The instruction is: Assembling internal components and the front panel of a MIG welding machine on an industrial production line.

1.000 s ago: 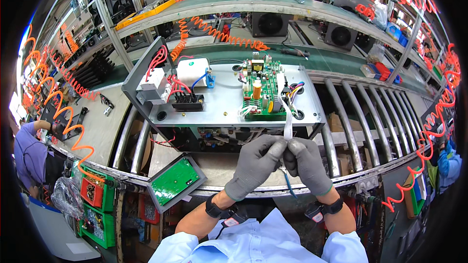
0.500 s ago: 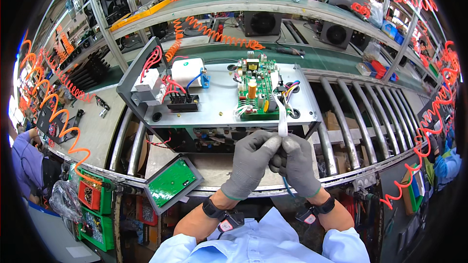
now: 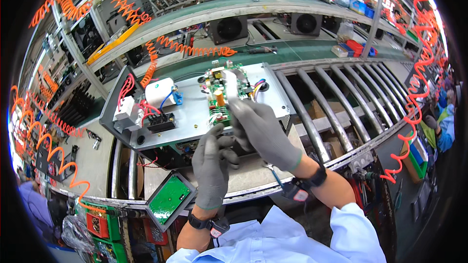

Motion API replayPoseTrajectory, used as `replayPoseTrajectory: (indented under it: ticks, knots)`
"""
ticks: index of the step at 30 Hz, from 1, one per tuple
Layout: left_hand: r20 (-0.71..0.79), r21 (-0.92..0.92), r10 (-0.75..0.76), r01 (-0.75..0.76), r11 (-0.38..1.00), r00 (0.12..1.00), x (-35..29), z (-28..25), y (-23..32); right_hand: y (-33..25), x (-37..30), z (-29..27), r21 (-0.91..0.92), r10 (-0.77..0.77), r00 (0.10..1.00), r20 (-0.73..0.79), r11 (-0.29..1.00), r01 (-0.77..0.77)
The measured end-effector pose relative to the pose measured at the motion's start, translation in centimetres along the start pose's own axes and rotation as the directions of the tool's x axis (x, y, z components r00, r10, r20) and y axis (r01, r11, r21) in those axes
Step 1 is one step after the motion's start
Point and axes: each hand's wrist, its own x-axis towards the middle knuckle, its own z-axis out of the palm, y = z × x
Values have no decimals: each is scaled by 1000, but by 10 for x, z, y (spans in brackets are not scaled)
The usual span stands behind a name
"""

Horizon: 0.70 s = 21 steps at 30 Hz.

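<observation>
My right hand (image 3: 265, 131), in a grey glove, reaches over the open metal unit with its fingers closed on a white flat ribbon cable (image 3: 231, 87). The cable runs up over a green circuit board (image 3: 220, 104) on the unit's silver plate (image 3: 187, 126). Exactly where the fingertips grip is hidden behind the hand. My left hand (image 3: 212, 165), gloved too, hovers empty at the unit's near edge, fingers loosely bent and apart. Left on the plate are a white cylinder (image 3: 159, 93), a black terminal block (image 3: 161, 123) and red and blue wires.
A framed green panel (image 3: 170, 201) leans at the bench's front edge. A slim blue-handled tool (image 3: 274, 174) lies near my right wrist. Metal rollers (image 3: 336, 102) extend right. Orange coiled hoses (image 3: 70, 165) hang at both sides. Parts bins (image 3: 100, 224) stand lower left.
My hands were together on the cable's end in front of the unit. The left has let go and moved away; the right has carried the cable toward the board. The whole view has shifted.
</observation>
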Motion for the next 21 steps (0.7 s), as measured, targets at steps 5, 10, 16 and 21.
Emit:
replayPoseTrajectory:
  ticks: [5, 10, 16, 21]
  knots:
    - [-177, 78, 161, -149, 986, 971, -11, -15, -23, 3, 26, 20, -246, 229, 927, 298, 957, -157]
    - [-218, 425, 293, -180, 887, 931, -21, -49, -15, 27, -6, 7, -623, 281, 866, 414, 781, 44]
    - [-195, 495, 282, -154, 855, 939, -3, -61, 18, 37, -42, -52, -674, 469, 847, 250, 712, -195]
    - [332, 812, 549, -529, 247, 767, 59, -58, 59, 41, -80, -107, -731, 403, 914, -45, 610, -305]
